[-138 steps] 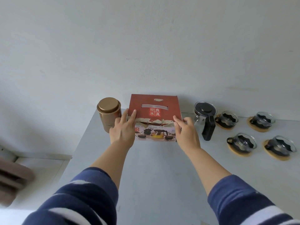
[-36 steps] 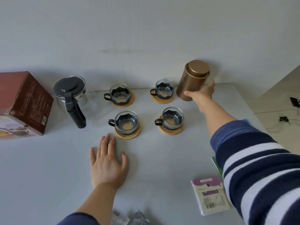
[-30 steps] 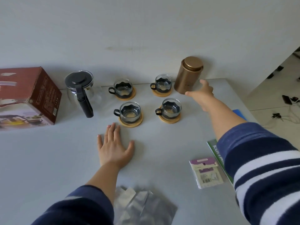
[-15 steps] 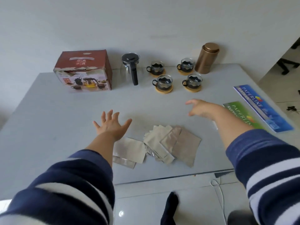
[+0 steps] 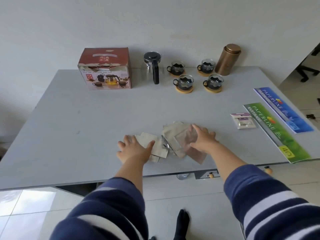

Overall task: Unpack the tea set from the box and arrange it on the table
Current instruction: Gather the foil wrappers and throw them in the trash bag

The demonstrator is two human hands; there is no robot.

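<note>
The red tea-set box [image 5: 103,68] stands at the back left of the grey table [image 5: 78,129]. Right of it are the glass teapot [image 5: 153,68] with black lid and handle, several glass cups on wooden coasters [image 5: 184,82] and a copper tin [image 5: 227,59]. Near the front edge lies a pile of flat plastic wrappers [image 5: 171,139]. My left hand [image 5: 133,148] lies flat on the pile's left side. My right hand [image 5: 203,138] rests with spread fingers on its right side, over a clear bag.
Two long Paperline booklets, green [image 5: 277,134] and blue [image 5: 284,110], lie along the right edge with a small purple-topped sachet [image 5: 242,121] beside them. Drawer knobs [image 5: 210,175] show under the front edge. An office chair base [image 5: 306,73] stands on the floor at right.
Both hands have come down from above the table onto the pile of wrappers. Earlier my right hand let go of the copper tin beside the cups, and the view pulled back.
</note>
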